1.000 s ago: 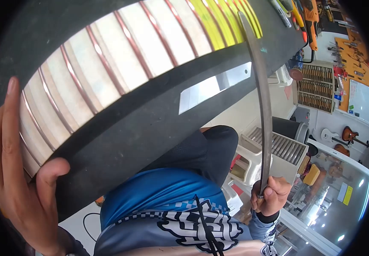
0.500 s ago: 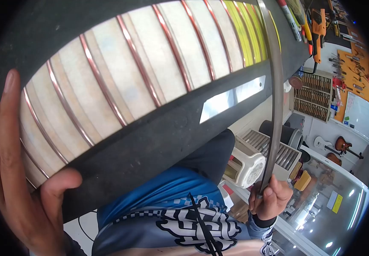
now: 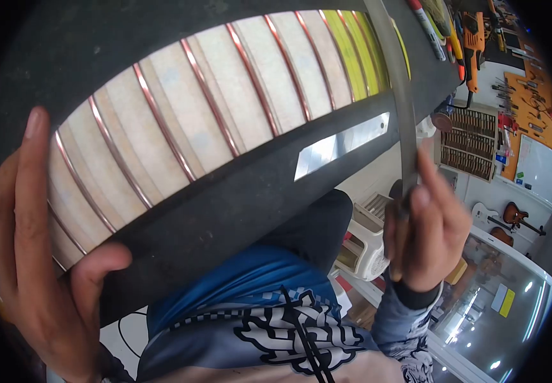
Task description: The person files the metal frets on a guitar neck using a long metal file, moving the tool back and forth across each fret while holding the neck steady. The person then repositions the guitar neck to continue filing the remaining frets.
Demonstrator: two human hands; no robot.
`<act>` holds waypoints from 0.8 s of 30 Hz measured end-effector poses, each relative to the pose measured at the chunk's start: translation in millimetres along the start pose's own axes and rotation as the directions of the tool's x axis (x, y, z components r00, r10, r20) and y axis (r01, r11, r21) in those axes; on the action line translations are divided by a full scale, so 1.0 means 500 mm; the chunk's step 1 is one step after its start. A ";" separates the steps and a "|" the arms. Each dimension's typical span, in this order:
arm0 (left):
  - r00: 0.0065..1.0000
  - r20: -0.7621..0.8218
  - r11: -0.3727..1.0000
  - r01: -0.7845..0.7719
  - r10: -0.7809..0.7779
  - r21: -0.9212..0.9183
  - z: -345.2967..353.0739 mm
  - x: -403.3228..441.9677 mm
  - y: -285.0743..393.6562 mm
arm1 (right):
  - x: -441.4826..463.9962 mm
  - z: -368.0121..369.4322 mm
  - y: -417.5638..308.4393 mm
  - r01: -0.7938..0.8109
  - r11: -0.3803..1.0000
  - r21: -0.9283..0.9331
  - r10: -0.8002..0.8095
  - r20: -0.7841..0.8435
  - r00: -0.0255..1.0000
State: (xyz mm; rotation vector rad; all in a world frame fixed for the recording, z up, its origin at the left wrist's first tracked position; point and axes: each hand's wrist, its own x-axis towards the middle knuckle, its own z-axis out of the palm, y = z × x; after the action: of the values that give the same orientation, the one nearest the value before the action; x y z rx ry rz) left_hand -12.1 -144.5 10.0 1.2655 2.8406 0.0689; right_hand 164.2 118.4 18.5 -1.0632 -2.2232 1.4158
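Note:
A guitar fretboard (image 3: 207,96) runs across the dark bench top, its wood masked with pale tape between copper-coloured frets. Yellow-green tape (image 3: 347,59) covers the stretch at its far right. My left hand (image 3: 46,255) grips the near-left end, fingers along one side and thumb on the other. My right hand (image 3: 434,239), blurred by motion, is closed round the handle of a long, flat metal file (image 3: 401,102). The file's blade lies crosswise over the yellow-green tape; its far tip runs out at the top of the view.
A shiny metal plate (image 3: 343,145) with a hole lies beside the fretboard. Markers (image 3: 426,29) and an orange power tool (image 3: 474,48) are at the top right. Below stand a white stool (image 3: 366,249), a rack of small parts (image 3: 467,143) and a glass-topped case (image 3: 480,313).
My right hand has moved up and away from my body, pushing the file forward across the fretboard. The fretboard and left hand appear slightly lower and further right in view.

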 end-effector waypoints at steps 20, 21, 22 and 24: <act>0.998 -0.045 0.999 0.044 -0.045 -0.029 0.014 -0.003 0.015 | -0.064 -0.088 0.026 0.271 0.925 -0.266 -0.229 0.176 0.957; 0.998 -0.041 0.998 0.045 -0.047 -0.040 0.013 -0.001 0.016 | -0.034 -0.069 0.014 0.281 0.928 -0.246 -0.244 0.172 0.954; 0.998 -0.057 0.999 0.027 -0.030 -0.043 0.013 0.003 0.017 | -0.006 -0.051 0.000 0.277 0.931 -0.237 -0.240 0.172 0.955; 0.996 -0.089 0.999 -0.011 0.007 -0.044 0.016 0.007 0.019 | 0.040 -0.018 -0.023 0.229 0.955 -0.187 -0.200 0.159 0.967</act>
State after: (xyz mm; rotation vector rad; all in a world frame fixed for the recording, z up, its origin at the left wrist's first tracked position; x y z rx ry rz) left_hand -6.9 -135.2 2.7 1.2985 2.8896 0.1927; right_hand 151.0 136.1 29.9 -0.7702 -2.5403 1.2232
